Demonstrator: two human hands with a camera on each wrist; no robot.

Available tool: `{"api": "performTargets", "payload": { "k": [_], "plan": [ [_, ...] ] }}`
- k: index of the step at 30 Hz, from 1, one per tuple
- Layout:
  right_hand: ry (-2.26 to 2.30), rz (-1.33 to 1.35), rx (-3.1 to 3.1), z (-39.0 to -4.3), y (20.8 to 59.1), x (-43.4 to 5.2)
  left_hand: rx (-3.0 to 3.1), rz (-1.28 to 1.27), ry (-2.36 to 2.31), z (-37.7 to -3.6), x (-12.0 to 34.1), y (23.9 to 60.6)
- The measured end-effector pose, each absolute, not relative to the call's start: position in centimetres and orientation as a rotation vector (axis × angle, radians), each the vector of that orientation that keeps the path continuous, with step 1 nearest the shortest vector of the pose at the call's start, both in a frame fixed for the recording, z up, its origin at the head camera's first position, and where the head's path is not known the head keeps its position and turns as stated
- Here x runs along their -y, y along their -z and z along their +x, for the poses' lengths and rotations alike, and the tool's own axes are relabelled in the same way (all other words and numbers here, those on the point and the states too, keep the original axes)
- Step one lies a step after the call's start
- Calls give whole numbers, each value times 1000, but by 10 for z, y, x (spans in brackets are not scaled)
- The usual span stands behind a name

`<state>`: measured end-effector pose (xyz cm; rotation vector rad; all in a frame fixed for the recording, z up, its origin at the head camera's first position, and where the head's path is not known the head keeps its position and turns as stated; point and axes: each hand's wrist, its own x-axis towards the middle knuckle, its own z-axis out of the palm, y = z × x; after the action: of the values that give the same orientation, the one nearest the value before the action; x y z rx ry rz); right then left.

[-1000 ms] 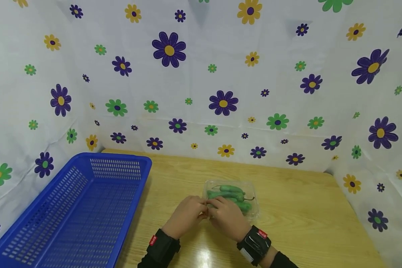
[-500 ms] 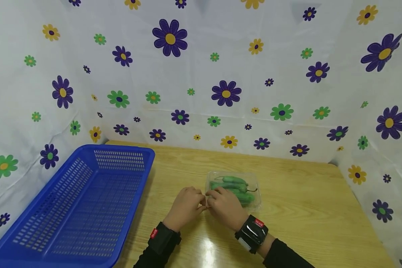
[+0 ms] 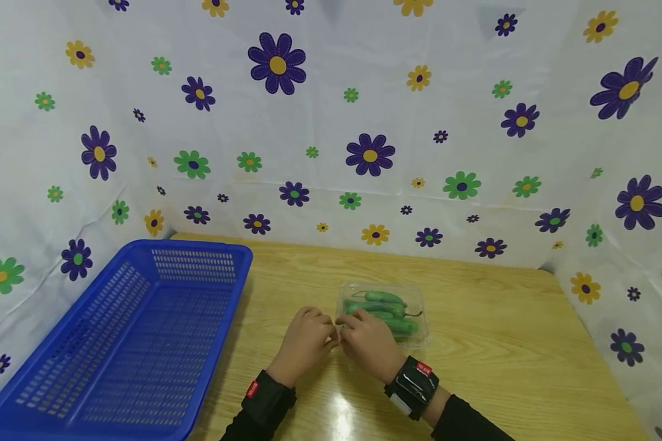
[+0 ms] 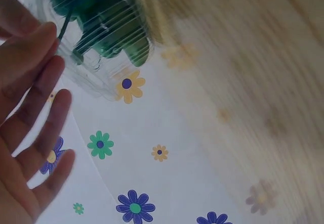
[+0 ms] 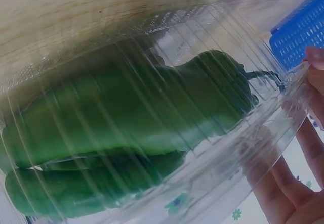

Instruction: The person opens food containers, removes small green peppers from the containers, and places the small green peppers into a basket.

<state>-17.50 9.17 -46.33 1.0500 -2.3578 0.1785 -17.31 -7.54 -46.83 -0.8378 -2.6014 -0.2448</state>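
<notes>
Flowered cloth (image 3: 364, 122) is hanging behind and to both sides of a wooden table (image 3: 502, 343), closing it in like a booth. On the table, a clear plastic box (image 3: 419, 306) of green peppers (image 3: 386, 300) is sitting near the middle, a little to the right, and a blue basket (image 3: 143, 331) with slotted walls is standing well apart from it on the left side. Both hands are meeting at the near left corner of the box. From the head view the left hand (image 3: 304, 344) is lying just beside the box with its fingertips at the edge, while the right hand (image 3: 371, 344) is resting over the near rim, partly covering the peppers. The left wrist view is showing the left hand's fingers (image 4: 48, 113) fairly straight and slightly spread, the upper ones touching the ribbed wall of the box; whether the thumb is pinching the rim cannot be told. The right wrist view is looking through the box from very close, with the peppers lying lengthwise inside and fingers (image 5: 288, 183) showing beyond the rim at the right; how the right hand's own fingers are lying on the box cannot be told. Both wrists are wearing black bands.
</notes>
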Motion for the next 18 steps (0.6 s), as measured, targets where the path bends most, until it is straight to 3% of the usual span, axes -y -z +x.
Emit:
{"api": "performTargets", "payload": {
  "k": [18],
  "plan": [
    [-190,1021,2439,-175,459,-92,2230,-1046,58,-177,78,477]
  ]
}}
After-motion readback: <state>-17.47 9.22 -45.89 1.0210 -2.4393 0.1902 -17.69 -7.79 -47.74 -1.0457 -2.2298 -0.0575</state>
